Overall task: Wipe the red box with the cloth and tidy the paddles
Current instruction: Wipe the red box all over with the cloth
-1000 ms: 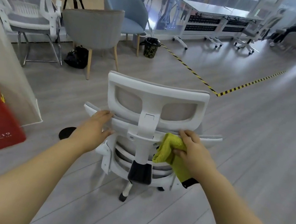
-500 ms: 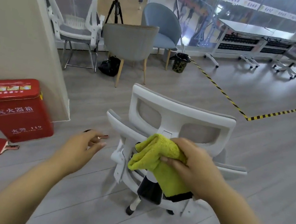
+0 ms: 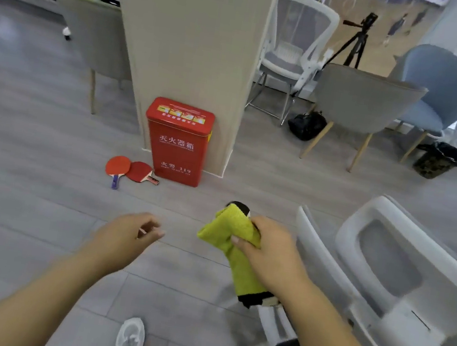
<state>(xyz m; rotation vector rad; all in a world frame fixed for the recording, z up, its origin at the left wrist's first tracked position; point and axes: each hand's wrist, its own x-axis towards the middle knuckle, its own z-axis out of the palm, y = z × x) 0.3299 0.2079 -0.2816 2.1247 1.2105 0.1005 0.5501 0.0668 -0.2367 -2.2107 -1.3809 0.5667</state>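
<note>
Person, head view. Both forearms are bare to the lower edge of the frame, with no sleeves, watch or jewellery visible. Left hand [image 3: 129, 233] and right hand [image 3: 270, 249] are ungloved. A white lace-up sneaker [image 3: 131, 338] shows below the left hand.

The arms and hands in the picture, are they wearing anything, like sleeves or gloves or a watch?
No. Both forearms are bare as far as the picture shows: no sleeves, no watch, no bracelet. The left hand and the right hand have no gloves and no rings that I can make out. The fingernails look short and plain, though the picture is a little blurry.
</note>
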